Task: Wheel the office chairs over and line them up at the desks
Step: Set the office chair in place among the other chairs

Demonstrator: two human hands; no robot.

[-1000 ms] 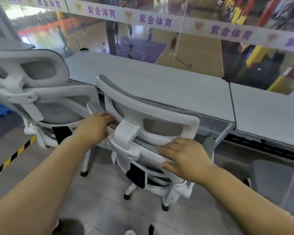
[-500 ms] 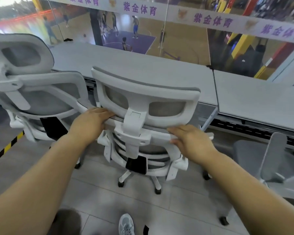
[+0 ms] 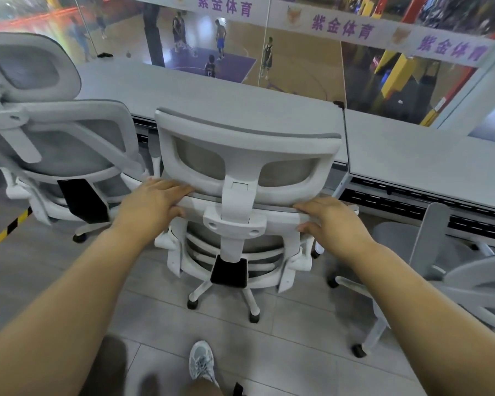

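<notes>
A white mesh-backed office chair (image 3: 55,150) stands at the far left, its back to the camera and its seat tucked toward the left end of the long grey desk (image 3: 212,92). Just beside it, a strip of yellow-and-black floor tape (image 3: 6,232) runs along the grey tiled floor (image 3: 297,338). At centre, a second white office chair (image 3: 246,178) faces the desk's front edge, headrest level with the tabletop. The person's left hand (image 3: 152,204) grips the left end of the backrest's top rail, fingers curled over it; the right hand (image 3: 332,221) holds the rail's right end, fingers over the top and thumb below. One grey sneaker (image 3: 202,361) shows on the tiles below. To the right, a third chair (image 3: 440,267) sits angled before the adjoining desk (image 3: 426,158). Beyond the glass, players stand on a basketball court (image 3: 292,67).
</notes>
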